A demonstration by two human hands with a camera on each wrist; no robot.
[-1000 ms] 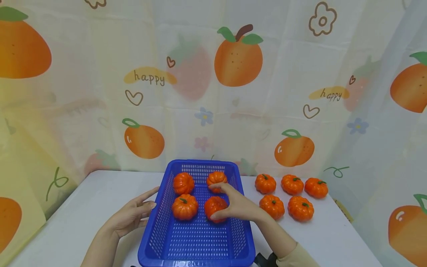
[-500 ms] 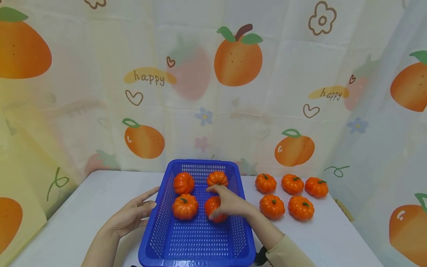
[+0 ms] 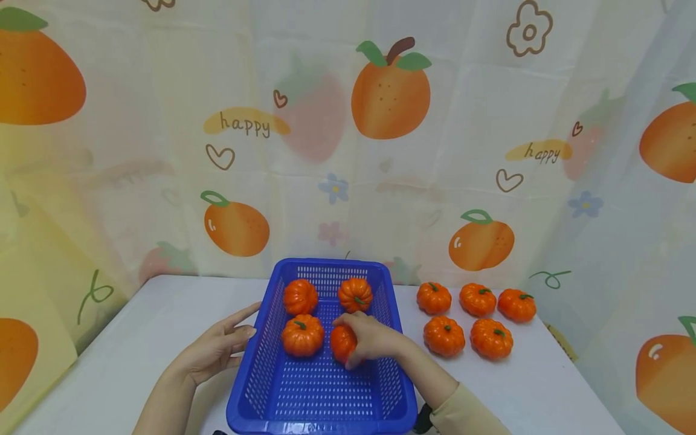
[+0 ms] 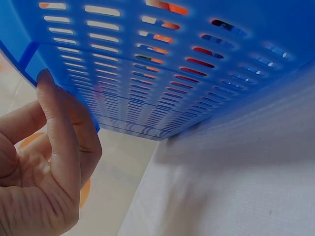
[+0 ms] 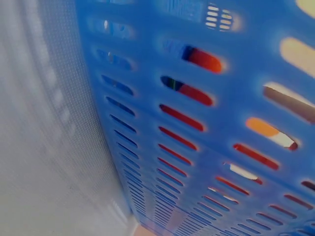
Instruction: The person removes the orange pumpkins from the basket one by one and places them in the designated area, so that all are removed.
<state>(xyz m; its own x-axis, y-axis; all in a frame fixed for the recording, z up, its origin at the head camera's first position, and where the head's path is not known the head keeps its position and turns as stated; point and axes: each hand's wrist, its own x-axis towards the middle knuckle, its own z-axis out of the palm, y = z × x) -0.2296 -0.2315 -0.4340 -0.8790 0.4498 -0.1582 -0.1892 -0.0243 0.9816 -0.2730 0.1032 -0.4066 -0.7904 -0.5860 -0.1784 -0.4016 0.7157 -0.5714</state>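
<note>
My right hand [image 3: 375, 338] reaches over the side of the blue plastic basket [image 3: 272, 417] and grips a small orange toy pumpkin [image 3: 342, 343], fingers behind it and thumb in front. Part of this pumpkin is hidden by the hand. Three more pumpkins lie inside: one front left [image 3: 302, 336], one back left [image 3: 301, 296] and one back right [image 3: 356, 294] with its green stem toward me. My left hand [image 3: 214, 347] rests its loosely extended fingers against the basket's left side. In the right wrist view only the slotted basket wall [image 5: 147, 147] shows, with red and orange behind.
Several more orange pumpkins stand in two loose rows on the white table [image 3: 544, 386], right of the basket; the nearest is a front-row pumpkin [image 3: 444, 336]. A fruit-printed curtain [image 3: 348, 199] hangs behind the table.
My right hand has slid slightly left and toward me, and the gripped pumpkin has turned and shifted a little left. The back right pumpkin's stem has come into sight. My left hand stays put.
</note>
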